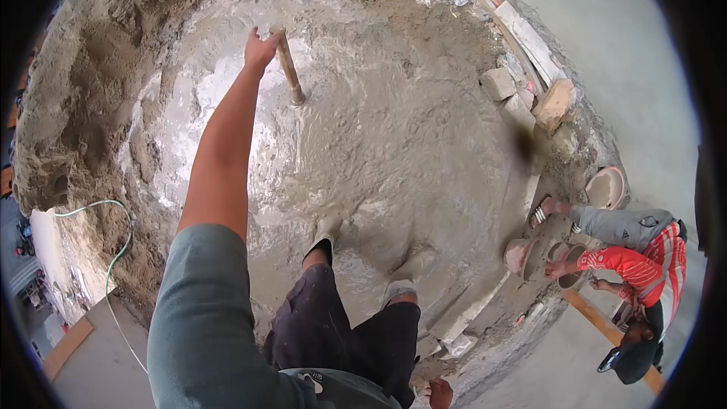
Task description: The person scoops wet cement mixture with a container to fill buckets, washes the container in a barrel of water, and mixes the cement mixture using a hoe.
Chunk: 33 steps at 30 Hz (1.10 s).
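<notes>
My left hand (262, 48) reaches far forward, with its fingers at the top of a wooden tool handle (288, 70). The handle stands tilted in wet grey mortar (363, 121); the tool's head is sunk out of sight. One finger sticks out to the side while the others close on the handle end. At the bottom edge, beside my leg, part of my right hand (440, 392) shows; its fingers are not clear. Both my feet stand in the mortar, in mud-covered boots (329, 229).
A co-worker in a red shirt (632, 273) bends over buckets (519, 257) at the right edge. Broken blocks (556, 104) and boards (530, 42) line the upper right. A dry sand bank (76, 98) rises on the left, with a thin green hose (121, 242) across it.
</notes>
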Each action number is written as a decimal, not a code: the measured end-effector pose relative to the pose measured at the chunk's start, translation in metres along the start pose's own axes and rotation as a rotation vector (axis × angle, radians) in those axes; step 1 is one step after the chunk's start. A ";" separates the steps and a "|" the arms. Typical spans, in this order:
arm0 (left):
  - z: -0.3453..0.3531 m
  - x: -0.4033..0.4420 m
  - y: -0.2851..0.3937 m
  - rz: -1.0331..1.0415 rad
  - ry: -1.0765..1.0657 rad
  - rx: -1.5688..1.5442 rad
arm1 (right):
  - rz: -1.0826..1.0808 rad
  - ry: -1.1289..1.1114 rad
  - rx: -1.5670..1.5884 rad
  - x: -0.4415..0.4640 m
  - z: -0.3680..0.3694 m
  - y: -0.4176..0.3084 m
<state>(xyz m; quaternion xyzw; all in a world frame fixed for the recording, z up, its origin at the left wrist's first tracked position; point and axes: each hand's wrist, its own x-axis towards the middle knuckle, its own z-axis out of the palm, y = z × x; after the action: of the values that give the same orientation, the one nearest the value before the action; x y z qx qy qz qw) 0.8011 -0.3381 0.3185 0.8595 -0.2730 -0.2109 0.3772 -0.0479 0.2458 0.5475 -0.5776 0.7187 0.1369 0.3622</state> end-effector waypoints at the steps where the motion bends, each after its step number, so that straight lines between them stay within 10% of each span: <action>1: 0.014 0.015 -0.003 0.014 0.009 -0.029 | 0.060 -0.037 -0.069 0.018 -0.008 0.006; 6: 0.058 -0.011 -0.012 0.065 -0.022 -0.135 | 0.108 0.132 0.092 0.169 -0.055 0.002; 10: 0.113 -0.189 -0.018 0.436 -0.022 -0.050 | 0.368 -0.279 0.564 0.380 -0.051 -0.033; 14: 0.205 -0.366 -0.077 0.463 -0.192 0.034 | 0.083 -0.709 0.662 0.547 -0.004 -0.190; 20: 0.293 -0.483 -0.159 -0.150 -0.031 -0.784 | -0.153 -1.122 0.378 0.633 0.131 -0.359; 27: 0.274 -0.359 -0.234 -0.817 -0.162 -1.219 | -0.744 -0.254 -0.279 0.607 0.184 -0.399; 33: 0.305 -0.240 -0.252 -0.842 -0.168 -1.019 | -0.231 -0.999 0.403 0.653 0.145 -0.391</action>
<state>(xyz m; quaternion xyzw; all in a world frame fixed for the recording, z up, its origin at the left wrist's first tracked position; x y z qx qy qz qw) 0.5229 -0.2070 -0.0277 0.5877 0.1914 -0.5091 0.5990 0.3221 -0.2580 0.0895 -0.4367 0.4034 0.2132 0.7753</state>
